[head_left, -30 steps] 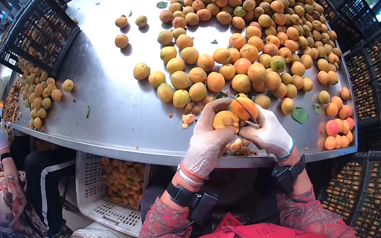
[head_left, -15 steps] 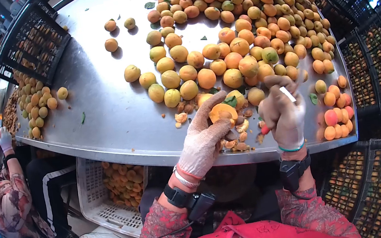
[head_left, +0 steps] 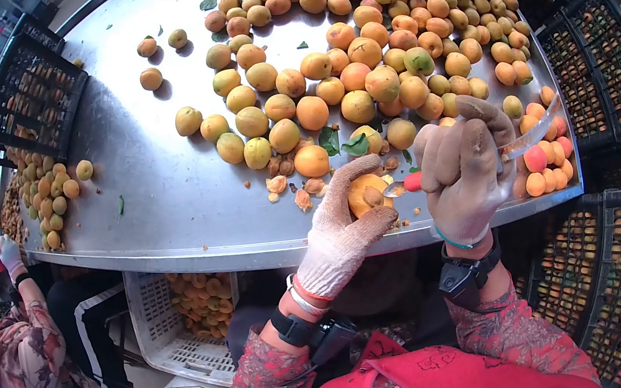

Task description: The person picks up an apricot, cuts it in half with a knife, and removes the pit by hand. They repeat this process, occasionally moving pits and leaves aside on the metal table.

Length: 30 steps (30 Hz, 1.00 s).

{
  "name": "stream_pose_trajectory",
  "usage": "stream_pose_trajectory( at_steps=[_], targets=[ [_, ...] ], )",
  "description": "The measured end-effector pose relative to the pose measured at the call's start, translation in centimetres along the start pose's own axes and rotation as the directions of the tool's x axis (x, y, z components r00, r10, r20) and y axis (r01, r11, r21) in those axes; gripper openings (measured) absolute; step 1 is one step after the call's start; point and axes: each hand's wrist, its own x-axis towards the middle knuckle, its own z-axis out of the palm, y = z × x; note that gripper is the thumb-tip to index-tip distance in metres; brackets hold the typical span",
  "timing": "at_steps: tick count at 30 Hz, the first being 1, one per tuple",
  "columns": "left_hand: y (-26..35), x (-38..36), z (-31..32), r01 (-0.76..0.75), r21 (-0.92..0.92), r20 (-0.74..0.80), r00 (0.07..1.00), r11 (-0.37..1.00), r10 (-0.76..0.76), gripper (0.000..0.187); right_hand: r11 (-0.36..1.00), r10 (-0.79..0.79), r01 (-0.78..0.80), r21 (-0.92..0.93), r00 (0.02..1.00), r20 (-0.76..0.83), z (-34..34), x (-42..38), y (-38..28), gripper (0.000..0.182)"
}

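Observation:
My left hand, in a soiled white glove, holds a cut apricot between thumb and fingers, with the brown pit showing in its cut face. In my gloved right hand, the fingers wrap round a red-handled knife. Its blade sticks out to the right, and a small metal tip at the red end touches or nearly touches the pit. Whether blade and tip belong to one tool is hidden by the fingers. Pits and flesh scraps lie beside my left hand, near a whole orange apricot.
Many whole apricots cover the metal table. A smaller group sits by the right edge. A black crate stands at the left. Below are a white crate and full crates. Another person's gloved hand is far left.
My right hand has come from apart, blurred by motion, to bring the metal tip to the pit in the apricot. The left hand still holds cut fruit. The whole view has shifted slightly.

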Motion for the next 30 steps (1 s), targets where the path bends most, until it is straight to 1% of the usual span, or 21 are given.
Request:
stream_pose_trajectory(
  at_steps=[1,2,3,5,6,8,9,11,13,14,17,18,19,20,21,22,24,25,27,28,30],
  targets=[
    [0.0,0.0,0.0,-0.034,0.038,0.003,0.999,0.999,0.033,0.058,0.998,-0.025,0.026,-0.049,0.999,0.021,0.0,-0.1,0.0,0.033],
    [0.0,0.0,0.1,-0.067,0.075,0.007,0.998,0.995,0.067,0.058,0.989,-0.103,0.109,-0.098,0.993,0.065,0.5,0.0,0.3,0.032],
    [0.0,-0.1,0.1,-0.067,0.075,0.006,0.998,0.995,0.066,0.058,0.989,-0.102,0.108,-0.098,0.993,0.064,0.4,-0.1,0.4,0.032],
    [0.1,-0.2,0.2,-0.049,-0.016,0.039,0.998,0.999,0.05,0.056,0.959,-0.18,0.212,-0.186,0.968,0.174,0.3,-0.3,0.4,0.033],
    [0.1,-0.3,0.2,-0.05,-0.016,0.034,0.998,0.999,0.05,0.056,0.964,-0.156,0.189,-0.187,0.972,0.177,0.4,-0.6,0.3,0.032],
    [0.0,-0.5,0.2,0.062,0.044,0.018,0.998,0.997,-0.063,0.052,0.97,-0.146,0.178,-0.164,0.97,0.192,0.7,-0.8,0.5,0.032],
    [-0.1,-0.6,0.3,0.064,0.044,0.015,0.998,0.997,-0.065,0.052,0.975,-0.137,0.168,-0.144,0.969,0.203,0.8,-0.9,0.6,0.032],
    [-0.4,-0.5,0.5,0.111,-0.059,0.02,0.994,0.992,-0.11,0.049,0.979,-0.129,0.152,-0.133,0.977,0.169,0.7,-0.7,0.9,0.03],
    [-0.2,-0.6,0.7,0.098,-0.024,0.022,0.995,0.995,-0.098,0.048,0.997,0.072,-0.073,0.04,0.997,0.032,0.7,-0.2,0.7,0.027],
    [-0.1,-0.7,0.7,0.085,0.01,0.022,0.996,0.996,-0.085,0.047,0.992,0.11,-0.111,0.065,0.994,0.016,0.8,-0.2,0.7,0.025],
    [-0.8,-0.5,0.6,0.107,-0.011,0.032,0.994,0.994,-0.106,0.047,0.98,0.186,-0.187,0.068,0.982,0.02,0.4,0.1,1.1,0.025],
    [-0.8,-0.5,0.6,0.108,-0.009,0.036,0.994,0.994,-0.108,0.047,0.982,0.169,-0.171,-0.074,0.985,-0.026,0.7,0.1,1.0,0.026],
    [-0.8,-0.5,0.7,0.008,0.155,0.016,1.0,0.988,-0.011,0.047,0.983,0.168,-0.169,-0.075,0.985,-0.028,0.5,0.0,1.2,0.026],
    [-0.8,-0.5,0.7,-0.087,0.316,0.012,0.996,0.945,0.088,0.048,0.965,0.259,-0.263,-0.003,0.953,-0.156,0.2,0.0,1.5,0.027],
    [-0.8,-0.5,0.7,-0.088,0.317,0.014,0.996,0.944,0.088,0.048,0.936,0.351,-0.342,0.08,0.896,-0.273,-0.1,0.0,1.8,0.028],
    [-0.7,-0.5,0.8,-0.099,0.297,0.024,0.995,0.95,0.096,0.047,0.937,0.348,-0.34,0.08,0.897,-0.272,-0.3,0.1,1.8,0.028],
    [-0.7,-0.6,0.8,-0.11,0.276,0.035,0.994,0.955,0.105,0.046,0.859,0.507,-0.451,0.243,0.818,-0.273,-0.6,0.4,1.8,0.03],
    [-0.8,-0.6,0.8,-0.104,0.246,0.046,0.994,0.964,0.096,0.046,0.859,0.506,-0.45,0.242,0.819,-0.272,-0.6,0.4,1.9,0.03],
    [-1.2,-0.5,0.8,-0.098,0.217,0.058,0.994,0.971,0.088,0.047,0.816,0.577,-0.493,0.302,0.732,-0.362,-0.3,0.4,2.3,0.029],
    [-1.4,-0.4,0.8,-0.135,0.221,0.06,0.99,0.966,0.125,0.047,0.817,0.575,-0.491,0.302,0.733,-0.362,-0.7,0.2,2.5,0.029],
    [-1.6,-0.3,0.8,-0.173,0.225,0.062,0.985,0.959,0.163,0.047,0.729,0.668,-0.54,0.421,0.695,-0.267,-1.4,-0.1,3.1,0.029]
  ],
)
